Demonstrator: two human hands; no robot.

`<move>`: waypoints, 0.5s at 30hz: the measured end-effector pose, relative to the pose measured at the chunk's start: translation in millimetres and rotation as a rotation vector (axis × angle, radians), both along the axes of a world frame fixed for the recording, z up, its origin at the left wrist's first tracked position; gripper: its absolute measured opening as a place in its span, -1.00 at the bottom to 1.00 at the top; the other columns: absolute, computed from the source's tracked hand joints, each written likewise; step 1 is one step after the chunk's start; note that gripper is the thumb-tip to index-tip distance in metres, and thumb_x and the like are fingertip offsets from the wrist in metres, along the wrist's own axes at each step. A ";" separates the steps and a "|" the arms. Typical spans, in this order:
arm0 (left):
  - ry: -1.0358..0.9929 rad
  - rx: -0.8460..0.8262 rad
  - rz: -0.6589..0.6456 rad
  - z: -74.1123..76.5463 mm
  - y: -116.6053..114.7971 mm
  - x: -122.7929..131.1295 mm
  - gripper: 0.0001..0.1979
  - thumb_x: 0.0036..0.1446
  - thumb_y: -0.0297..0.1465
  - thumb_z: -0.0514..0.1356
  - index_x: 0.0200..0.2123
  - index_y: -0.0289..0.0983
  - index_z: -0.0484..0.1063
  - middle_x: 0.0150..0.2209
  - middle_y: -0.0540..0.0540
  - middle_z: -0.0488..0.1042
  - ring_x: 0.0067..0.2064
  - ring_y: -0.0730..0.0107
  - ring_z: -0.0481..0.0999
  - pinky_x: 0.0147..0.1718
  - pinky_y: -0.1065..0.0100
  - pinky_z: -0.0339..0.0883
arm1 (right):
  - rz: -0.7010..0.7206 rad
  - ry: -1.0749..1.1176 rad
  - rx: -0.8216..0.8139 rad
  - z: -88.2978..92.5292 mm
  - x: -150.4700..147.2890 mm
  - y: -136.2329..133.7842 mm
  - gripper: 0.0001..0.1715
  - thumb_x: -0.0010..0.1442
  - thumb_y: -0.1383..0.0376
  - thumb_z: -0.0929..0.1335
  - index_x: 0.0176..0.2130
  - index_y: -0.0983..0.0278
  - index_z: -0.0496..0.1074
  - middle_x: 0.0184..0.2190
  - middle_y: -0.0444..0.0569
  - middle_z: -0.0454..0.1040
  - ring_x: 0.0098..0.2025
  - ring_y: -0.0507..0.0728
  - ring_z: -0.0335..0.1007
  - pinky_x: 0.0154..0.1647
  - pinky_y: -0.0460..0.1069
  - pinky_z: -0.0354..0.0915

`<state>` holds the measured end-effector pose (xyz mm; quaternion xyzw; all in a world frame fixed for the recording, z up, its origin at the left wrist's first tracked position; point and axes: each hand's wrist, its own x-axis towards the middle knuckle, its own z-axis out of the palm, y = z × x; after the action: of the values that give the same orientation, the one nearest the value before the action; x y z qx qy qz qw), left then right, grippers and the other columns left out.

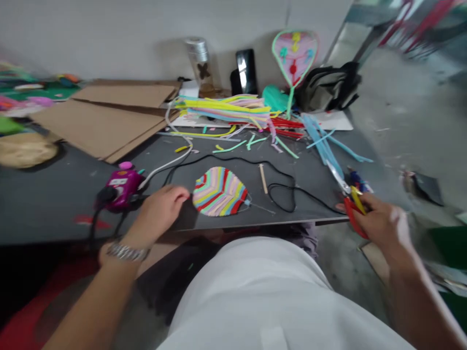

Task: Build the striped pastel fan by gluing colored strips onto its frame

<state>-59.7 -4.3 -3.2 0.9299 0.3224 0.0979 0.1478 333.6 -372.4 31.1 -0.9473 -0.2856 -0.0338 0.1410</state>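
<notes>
My right hand grips the red and yellow handles of a pair of scissors at the table's right front edge. The blades point away from me, toward a bundle of light blue pipe cleaners. My left hand is closed, its fingers curled together; whatever they may hold is hidden. Just right of it, a leaf-shaped piece of striped fuzzy pipe cleaners lies flat, with thin wire ends at its right tip. A small wooden stick lies beyond that tip.
A purple power socket block with cables sits left. A black cable loops across the table. Behind are cardboard sheets, yellow and pastel pipe cleaners, a bottle, a phone, a fan-shaped pipe-cleaner piece and a bag.
</notes>
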 end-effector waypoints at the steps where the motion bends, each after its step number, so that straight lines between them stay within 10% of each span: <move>1: -0.020 -0.014 0.024 -0.5 -0.2 -6.0 -0.73 0.30 -0.27 -0.01 -0.29 -0.16 0.47 -0.23 -0.08 0.62 -0.17 0.15 0.59 -0.12 0.18 0.42 | -0.023 0.008 -0.028 4.3 0.6 -1.3 -0.04 -0.07 -0.60 0.25 -0.41 0.18 0.51 -0.62 -0.07 0.44 -0.55 0.11 0.32 -0.50 -0.04 0.08; 8: -0.156 -0.019 0.096 -8.7 -5.5 -23.0 -0.75 0.28 -0.13 0.11 -0.30 -0.02 0.55 -0.23 0.01 0.64 -0.18 0.11 0.64 -0.15 0.14 0.50 | -0.007 0.009 -0.208 -0.7 18.4 -9.4 -0.28 0.12 -0.39 0.32 -0.31 0.15 0.56 -0.54 -0.09 0.48 -0.51 0.11 0.33 -0.45 -0.03 0.03; 15: -0.183 0.175 0.126 -18.2 -15.6 -17.5 -0.71 0.38 -0.22 0.09 -0.24 -0.17 0.58 -0.11 -0.19 0.56 -0.02 0.10 0.57 0.00 0.14 0.47 | 0.120 0.010 0.065 -40.6 48.0 26.3 -0.37 0.13 -0.30 0.36 -0.52 0.13 0.27 -0.67 -0.14 0.29 -0.63 0.07 0.18 -0.52 0.00 0.06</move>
<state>-77.1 -19.9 -21.3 0.9042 0.3557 0.2193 0.0885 381.6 -346.1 -9.5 -0.9235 -0.3400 -0.0296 0.1750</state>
